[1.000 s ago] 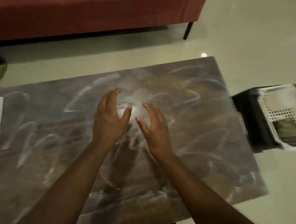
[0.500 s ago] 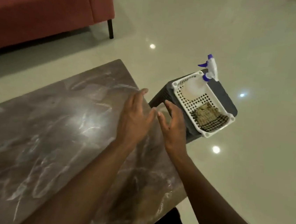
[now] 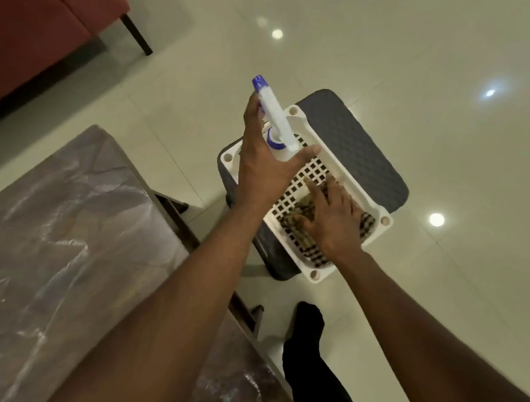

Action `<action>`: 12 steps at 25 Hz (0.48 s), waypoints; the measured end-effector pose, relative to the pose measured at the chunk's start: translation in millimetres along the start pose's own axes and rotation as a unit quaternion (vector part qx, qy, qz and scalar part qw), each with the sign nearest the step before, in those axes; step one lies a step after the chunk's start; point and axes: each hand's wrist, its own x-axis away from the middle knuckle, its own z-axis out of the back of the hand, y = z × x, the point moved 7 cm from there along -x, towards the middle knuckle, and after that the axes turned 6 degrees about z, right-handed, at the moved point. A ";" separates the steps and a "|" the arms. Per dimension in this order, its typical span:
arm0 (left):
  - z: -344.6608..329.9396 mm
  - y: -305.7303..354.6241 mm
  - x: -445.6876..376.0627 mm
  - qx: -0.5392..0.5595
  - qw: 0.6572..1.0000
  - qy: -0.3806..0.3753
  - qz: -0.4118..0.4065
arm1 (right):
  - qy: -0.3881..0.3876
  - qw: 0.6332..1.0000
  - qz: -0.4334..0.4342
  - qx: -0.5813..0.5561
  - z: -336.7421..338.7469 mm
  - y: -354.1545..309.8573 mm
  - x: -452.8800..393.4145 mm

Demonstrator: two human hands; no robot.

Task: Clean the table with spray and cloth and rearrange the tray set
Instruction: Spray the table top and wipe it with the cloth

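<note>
A white spray bottle (image 3: 273, 110) with a blue nozzle and collar stands in the far end of a white perforated basket (image 3: 352, 185). My left hand (image 3: 260, 171) holds it below the collar, thumb on one side and fingers on the other. A checked brown cloth (image 3: 366, 224) lies folded in the basket's near end. My right hand (image 3: 333, 221) rests flat on the cloth with its fingers spread. The marble-patterned brown table (image 3: 58, 228) fills the lower left, its top bare and streaked.
The basket sits on a dark grey stool (image 3: 355, 138) just off the table's right end. A red sofa (image 3: 31, 12) with a thin black leg stands at the upper left. My dark-trousered leg (image 3: 306, 352) stands on the glossy pale floor beside the table.
Both hands left the table top and reached right to the basket. My left hand took hold of the spray bottle and my right hand came down on the cloth. The view swung right.
</note>
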 end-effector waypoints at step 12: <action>13.5 4.6 -1.3 0.045 0.996 0.074 -0.008 | 0.106 0.988 0.096 -0.063 27.5 -17.8 -9.9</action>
